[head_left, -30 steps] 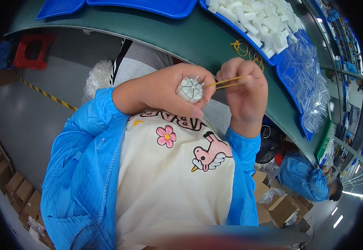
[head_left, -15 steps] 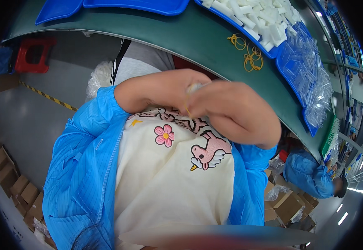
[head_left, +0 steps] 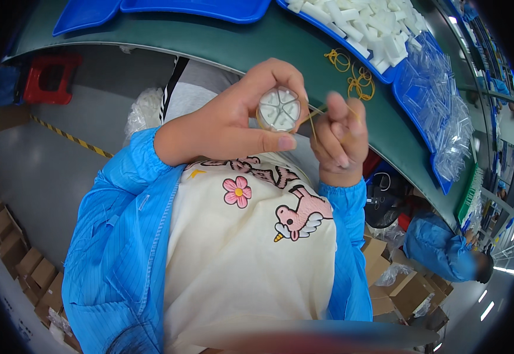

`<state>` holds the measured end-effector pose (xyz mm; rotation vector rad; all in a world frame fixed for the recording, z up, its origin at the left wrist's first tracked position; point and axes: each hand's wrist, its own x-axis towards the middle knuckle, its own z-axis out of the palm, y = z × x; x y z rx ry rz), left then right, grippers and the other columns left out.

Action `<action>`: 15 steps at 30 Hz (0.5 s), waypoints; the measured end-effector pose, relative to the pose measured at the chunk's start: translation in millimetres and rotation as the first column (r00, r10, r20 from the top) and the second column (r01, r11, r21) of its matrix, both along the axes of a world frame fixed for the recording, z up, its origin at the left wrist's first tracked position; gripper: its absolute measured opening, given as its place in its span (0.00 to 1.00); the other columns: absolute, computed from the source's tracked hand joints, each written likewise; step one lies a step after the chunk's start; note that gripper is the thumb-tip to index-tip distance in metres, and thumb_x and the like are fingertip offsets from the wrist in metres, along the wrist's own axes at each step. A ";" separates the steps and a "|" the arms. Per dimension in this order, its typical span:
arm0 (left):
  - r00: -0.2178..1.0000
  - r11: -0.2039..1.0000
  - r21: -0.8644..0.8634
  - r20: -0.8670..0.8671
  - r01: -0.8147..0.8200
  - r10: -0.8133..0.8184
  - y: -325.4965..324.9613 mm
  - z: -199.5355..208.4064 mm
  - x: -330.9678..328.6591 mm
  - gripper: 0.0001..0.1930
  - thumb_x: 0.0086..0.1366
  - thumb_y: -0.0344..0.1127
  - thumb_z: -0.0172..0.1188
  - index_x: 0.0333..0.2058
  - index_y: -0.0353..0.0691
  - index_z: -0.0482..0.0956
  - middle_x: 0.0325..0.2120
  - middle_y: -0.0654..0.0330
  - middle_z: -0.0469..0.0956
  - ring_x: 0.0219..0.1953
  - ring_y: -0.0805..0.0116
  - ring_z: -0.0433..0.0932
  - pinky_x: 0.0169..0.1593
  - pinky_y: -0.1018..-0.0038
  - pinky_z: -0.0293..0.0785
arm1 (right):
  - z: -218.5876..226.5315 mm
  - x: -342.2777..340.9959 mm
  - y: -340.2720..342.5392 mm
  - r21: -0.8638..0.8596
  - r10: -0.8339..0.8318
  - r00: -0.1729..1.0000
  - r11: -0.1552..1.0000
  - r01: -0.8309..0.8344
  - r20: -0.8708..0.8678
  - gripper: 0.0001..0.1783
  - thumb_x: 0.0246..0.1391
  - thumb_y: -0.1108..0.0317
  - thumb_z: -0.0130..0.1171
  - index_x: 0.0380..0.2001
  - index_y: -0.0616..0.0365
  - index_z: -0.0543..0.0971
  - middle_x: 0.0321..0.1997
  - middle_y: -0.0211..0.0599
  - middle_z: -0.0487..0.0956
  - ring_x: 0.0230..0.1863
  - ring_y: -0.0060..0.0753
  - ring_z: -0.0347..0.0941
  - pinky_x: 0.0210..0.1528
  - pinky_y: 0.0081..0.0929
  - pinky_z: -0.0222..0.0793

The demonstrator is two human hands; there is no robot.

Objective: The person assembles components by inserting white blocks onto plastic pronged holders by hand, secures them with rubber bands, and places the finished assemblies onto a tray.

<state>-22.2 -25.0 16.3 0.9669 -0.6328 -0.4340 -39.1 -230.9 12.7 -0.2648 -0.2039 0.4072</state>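
Wrapped in my left hand [head_left: 242,115] is a round bundle [head_left: 279,109] whose end face shows pale wedge-shaped sections with clear dividers; its exact kind I cannot make out. Its end points up, and the thumb presses along the near side. Beside it on the right, my right hand [head_left: 340,138] has its fingers curled with a thin yellow rubber band [head_left: 312,125] hooked on them. The band stretches from these fingers toward the bundle. Whether it goes round the bundle is hidden by my left fingers. Both hands are over my lap, by the table's near edge.
Loose yellow rubber bands [head_left: 361,85] lie on the green table [head_left: 210,44]. Beyond them are white foam blocks [head_left: 351,23] in a blue tray and clear plastic pieces [head_left: 431,106] in another. A green brush [head_left: 468,194] lies at the right; a person in blue [head_left: 437,245] works beyond.
My hands were together, with the bundle mostly hidden. Now the right hand has moved away to the right, stretching the rubber band, and the left has turned the bundle's end into view.
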 end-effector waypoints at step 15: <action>0.900 0.704 0.649 0.435 -0.287 -0.034 11.2 13.2 6.7 0.46 0.49 0.24 0.61 0.68 0.48 0.51 0.46 0.48 0.77 0.42 0.47 0.80 0.46 0.64 0.77 | 30.1 -9.4 37.5 -0.790 0.198 0.773 0.010 0.613 0.602 0.20 0.43 0.74 0.68 0.41 0.61 0.75 0.40 0.36 0.74 0.37 0.30 0.70 0.34 0.23 0.72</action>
